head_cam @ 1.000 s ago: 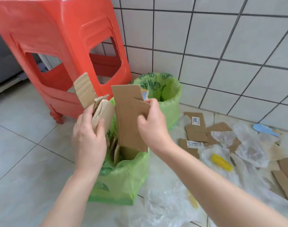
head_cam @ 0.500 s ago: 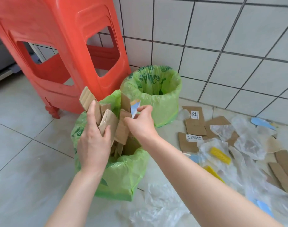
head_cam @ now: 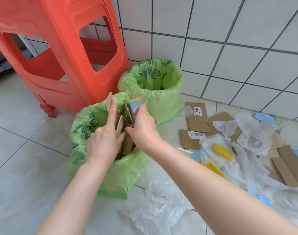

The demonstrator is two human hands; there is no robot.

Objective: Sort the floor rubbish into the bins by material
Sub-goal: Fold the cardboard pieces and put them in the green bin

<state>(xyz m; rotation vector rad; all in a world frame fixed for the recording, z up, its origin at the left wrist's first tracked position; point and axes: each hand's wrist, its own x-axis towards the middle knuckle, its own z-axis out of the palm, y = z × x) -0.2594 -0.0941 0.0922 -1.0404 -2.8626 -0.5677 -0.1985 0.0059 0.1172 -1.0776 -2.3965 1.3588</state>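
Biggest thing in shot is the red plastic stool (head_cam: 60,53) up against the tiled wall, and right at its foot sit two bins lined with green bags: the near bin (head_cam: 109,168), stuffed with cardboard, and the far bin (head_cam: 151,89) behind it, which looks empty as far as I can see into it. Off to the person's right the floor rubbish (head_cam: 243,145) is spread along the wall: brown cardboard strips, clear plastic bags, a few yellow bits inside plastic, some blue scraps. Both hands are over the near bin. The left hand (head_cam: 104,141) has its fingers straight and flat against the upright cardboard pieces (head_cam: 126,143), pressing them rather than gripping. The right hand (head_cam: 141,131) is curled round the blue printed card (head_cam: 136,106) plus a brown piece, pushing them in on end. The bit that matters next, I reckon: the leftover pile lies to the right of the bins, so the right hand is clearly the nearer one, and most of the strips there have their long sides running away from the person toward the wall. Hard to tell how deep the near bin goes, since hands and card hide the inside, and the pile gets cut off at the right edge.
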